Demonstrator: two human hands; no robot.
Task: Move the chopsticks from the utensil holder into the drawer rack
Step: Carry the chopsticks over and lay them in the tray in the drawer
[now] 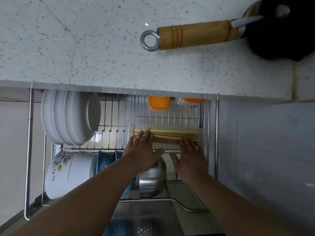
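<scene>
Several coloured chopsticks (170, 136) (yellow, green, orange) lie side by side in a clear plastic tray (201, 132) that sits in the pulled-out wire drawer rack (119, 120). My left hand (143, 150) lies flat with spread fingers over the left ends of the chopsticks. Over their right ends rests my right hand (189, 155), fingers also spread. Neither hand grips anything. No utensil holder is in view.
White plates (68, 116) stand in the rack's left side, with white bowls (68, 172), blue bowls (105, 160) and a steel bowl (153, 178) nearer me. Orange lids (158, 103) sit at the back. A wooden-handled black pan (196, 35) lies on the speckled countertop (85, 48) above.
</scene>
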